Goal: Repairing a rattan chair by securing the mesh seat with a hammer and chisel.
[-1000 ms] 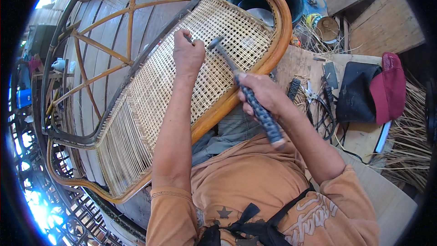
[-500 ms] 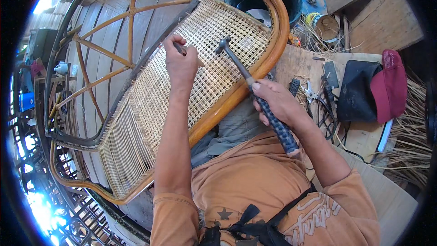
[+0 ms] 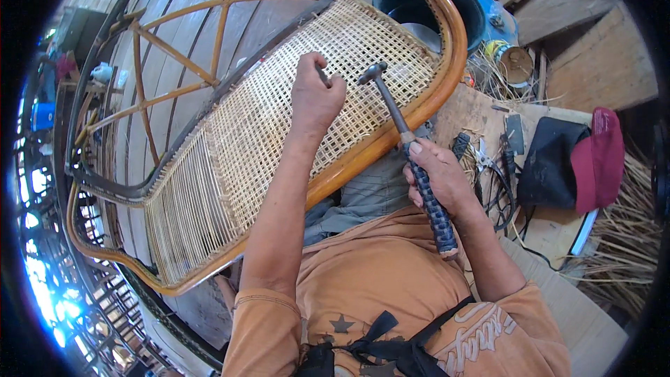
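A rattan seat frame [image 3: 352, 166] with a woven cane panel [image 3: 276, 122] lies slanted over my lap. My left hand [image 3: 315, 98] is over the upper middle of the weave, its fingers closed on a short dark tool [image 3: 322, 75]. Most of that tool is hidden in the fist, so its exact kind does not show. My right hand [image 3: 441, 176] grips a hammer [image 3: 396, 110] by its dark wrapped handle, at the near side of the frame. The hammer's metal head is above the weave, to the right of my left fist.
A dark bucket [image 3: 460, 1] stands beyond the frame, beside an open tin [image 3: 515, 64]. On the board at right lie pliers [image 3: 483, 157], a black-and-maroon cap [image 3: 593, 160] and cane scraps. Curved rattan bars [image 3: 174, 56] extend at the far left over planks.
The whole scene has shifted right in the picture as the view turned. Both hands keep their grips, and the hammer head remains close beside my left fist.
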`<move>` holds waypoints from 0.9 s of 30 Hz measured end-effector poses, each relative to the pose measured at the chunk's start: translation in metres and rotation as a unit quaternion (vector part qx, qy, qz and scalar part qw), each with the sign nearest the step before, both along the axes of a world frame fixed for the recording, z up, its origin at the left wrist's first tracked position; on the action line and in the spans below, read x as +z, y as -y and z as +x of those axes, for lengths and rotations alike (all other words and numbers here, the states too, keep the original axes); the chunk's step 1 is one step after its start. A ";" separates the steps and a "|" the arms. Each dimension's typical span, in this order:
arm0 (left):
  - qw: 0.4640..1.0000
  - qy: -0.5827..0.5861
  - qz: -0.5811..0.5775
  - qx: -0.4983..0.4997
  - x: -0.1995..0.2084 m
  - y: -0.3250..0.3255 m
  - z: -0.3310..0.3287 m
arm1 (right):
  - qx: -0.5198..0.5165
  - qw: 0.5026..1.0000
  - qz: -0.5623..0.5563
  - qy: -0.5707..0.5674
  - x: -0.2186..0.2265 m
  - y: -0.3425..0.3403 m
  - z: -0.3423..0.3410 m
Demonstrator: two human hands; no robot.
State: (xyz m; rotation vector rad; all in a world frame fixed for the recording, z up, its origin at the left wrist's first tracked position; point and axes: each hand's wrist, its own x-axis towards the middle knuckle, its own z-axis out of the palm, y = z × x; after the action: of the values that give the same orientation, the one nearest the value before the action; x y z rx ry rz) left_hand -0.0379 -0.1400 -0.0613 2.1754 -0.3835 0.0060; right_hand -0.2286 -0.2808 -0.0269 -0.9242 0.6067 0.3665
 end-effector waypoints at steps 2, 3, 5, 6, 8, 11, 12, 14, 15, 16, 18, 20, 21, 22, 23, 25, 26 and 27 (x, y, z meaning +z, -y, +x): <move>0.999 -0.020 0.024 -0.017 0.000 -0.002 0.005 | -0.005 1.000 0.006 -0.001 -0.001 0.000 0.001; 0.999 -0.022 0.024 -0.012 0.001 -0.002 0.007 | -0.005 1.000 -0.002 0.000 -0.001 -0.001 0.001; 0.999 -0.019 0.028 -0.008 0.001 -0.001 0.007 | -0.005 1.000 -0.010 -0.002 0.000 -0.001 0.001; 0.999 -0.008 0.035 -0.006 0.002 0.001 0.005 | -0.014 1.000 -0.018 -0.004 0.003 -0.001 0.002; 1.000 -0.010 0.028 -0.002 0.002 0.001 0.001 | -0.025 0.999 -0.025 -0.008 0.004 -0.005 0.004; 1.000 0.002 0.020 -0.002 -0.003 0.000 0.001 | -0.056 0.998 0.008 -0.011 -0.002 -0.005 0.006; 1.000 0.012 0.023 -0.002 -0.004 -0.001 0.002 | -0.001 1.000 0.021 -0.012 -0.008 -0.002 0.005; 0.999 0.038 0.022 -0.002 -0.007 -0.001 0.002 | 0.035 0.999 0.023 -0.012 -0.009 0.000 0.003; 0.999 0.039 0.022 -0.003 -0.007 -0.002 0.003 | 0.034 0.999 0.023 -0.011 -0.009 -0.002 0.002; 0.999 0.028 0.018 -0.003 -0.006 -0.002 0.003 | 0.005 1.000 0.022 -0.006 -0.008 -0.004 0.002; 1.000 0.017 0.015 -0.005 -0.004 -0.002 0.002 | -0.026 0.999 0.021 -0.003 -0.007 -0.005 0.002; 1.000 0.019 0.005 0.006 0.000 0.000 0.000 | 0.065 0.998 0.026 0.000 -0.005 0.000 0.004; 1.000 0.019 0.004 0.003 0.006 0.002 -0.002 | 0.062 0.998 0.026 0.000 -0.004 0.002 0.002; 0.999 -0.022 -0.044 0.006 0.013 0.001 -0.006 | 0.047 0.999 0.014 0.006 -0.003 0.005 -0.002; 0.994 -0.064 -0.090 0.011 0.021 0.000 -0.012 | 0.034 0.999 0.002 0.011 -0.002 0.008 -0.006; 0.996 -0.035 -0.087 -0.002 0.020 -0.001 -0.019 | 0.023 1.000 -0.014 0.007 0.006 0.015 -0.012; 0.997 -0.012 -0.070 -0.001 0.019 -0.002 -0.022 | 0.016 0.999 -0.030 0.006 0.009 0.016 -0.014; 0.999 0.011 -0.053 0.001 0.016 -0.003 -0.024 | 0.018 0.999 -0.029 0.006 0.010 0.016 -0.017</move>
State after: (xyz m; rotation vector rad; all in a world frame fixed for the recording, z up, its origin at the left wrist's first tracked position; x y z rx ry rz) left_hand -0.0617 -0.1365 -0.0452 2.0720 -0.3851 0.0513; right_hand -0.2454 -0.2965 -0.0167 -0.9925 0.5935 0.3771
